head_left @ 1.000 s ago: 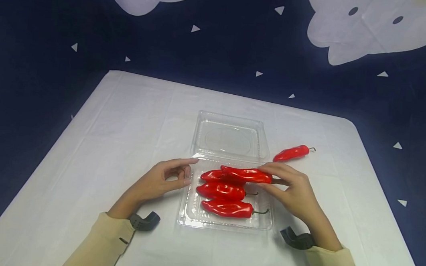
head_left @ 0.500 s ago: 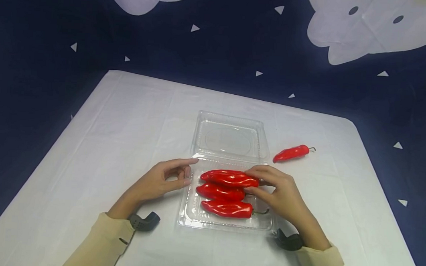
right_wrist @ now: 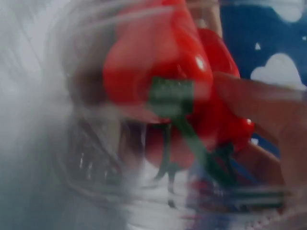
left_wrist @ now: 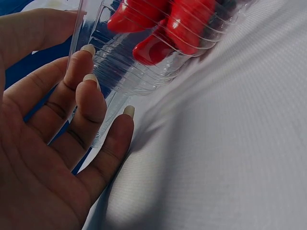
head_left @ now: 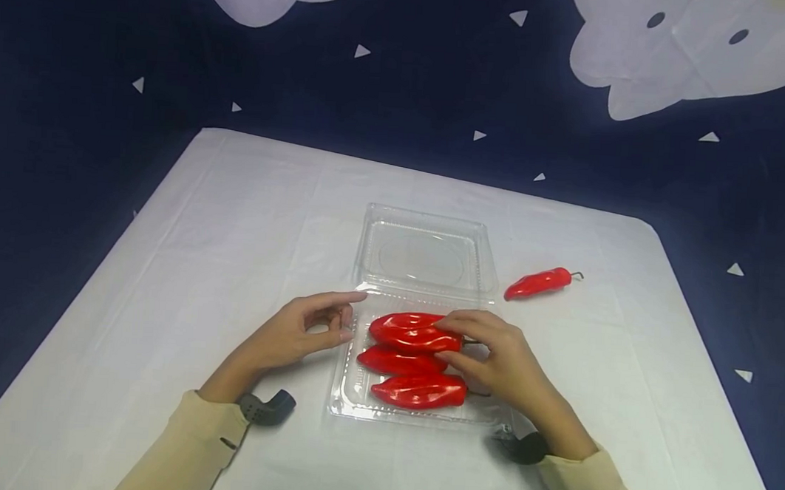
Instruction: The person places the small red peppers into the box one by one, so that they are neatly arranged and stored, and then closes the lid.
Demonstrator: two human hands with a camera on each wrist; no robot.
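A clear plastic clamshell container (head_left: 384, 413) lies unfolded, its lid (head_left: 421, 258) toward the back. Glossy red peppers lie crosswise in its base, among them a front pepper (head_left: 418, 391) and a middle pepper (head_left: 400, 361). My right hand (head_left: 493, 357) pinches the stem end of another red pepper (head_left: 421, 341), which overlaps the rearmost pepper (head_left: 405, 321). At the container's left rim is my left hand (head_left: 297, 332), fingers relaxed and loosely bent. The left wrist view shows its fingertips (left_wrist: 88, 49) right at the clear side wall. Green stems (right_wrist: 189, 134) show in the right wrist view.
One more red pepper (head_left: 538, 284) lies on the white tablecloth (head_left: 254, 215), right of the lid. Beyond the table's far edge hangs a dark blue backdrop (head_left: 415, 76) with pale cloud shapes and small white triangles.
My right hand has moved left and slightly nearer with the pepper, lowering it among the others. The middle and front peppers have shifted slightly toward the front. My left hand has stayed put.
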